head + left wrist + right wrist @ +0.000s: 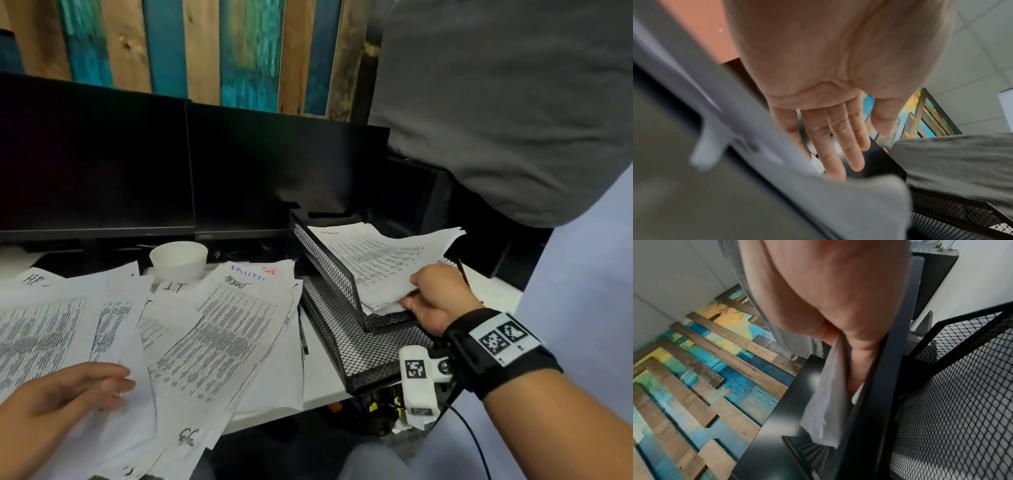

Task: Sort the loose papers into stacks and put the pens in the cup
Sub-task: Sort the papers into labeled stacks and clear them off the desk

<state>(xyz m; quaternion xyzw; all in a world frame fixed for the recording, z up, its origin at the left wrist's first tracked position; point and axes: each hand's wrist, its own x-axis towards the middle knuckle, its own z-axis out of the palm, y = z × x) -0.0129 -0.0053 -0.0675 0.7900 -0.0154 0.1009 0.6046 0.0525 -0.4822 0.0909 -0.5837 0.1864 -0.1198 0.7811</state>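
Several printed sheets form a stack (376, 260) that sits in the upper tier of a black mesh paper tray (342, 329) at the right of the desk, its far right corner jutting past the tray's edge. The right hand (435, 301) pinches the stack's near edge, thumb on top and fingers curled beneath; the right wrist view shows the sheets (830, 395) pressed between thumb and fingers beside the tray's dark rim. The tray's lower tier (363, 356) lies just under that hand.

Left of the tray, loose papers (212, 325) spread in overlapping layers across the white desk (318, 377), some marked by hand along their far edges. The left hand (65, 397) lies on the near-left sheets with fingers straight and relaxed, gripping nothing; in the left wrist view its palm (830, 68) is spread flat. A black pen (303, 339) lies between the papers and the tray, partly covered. A white cup (178, 261) stands at the far edge of the papers, before two dark monitors (191, 168). Behind them is a painted plank wall (212, 48).
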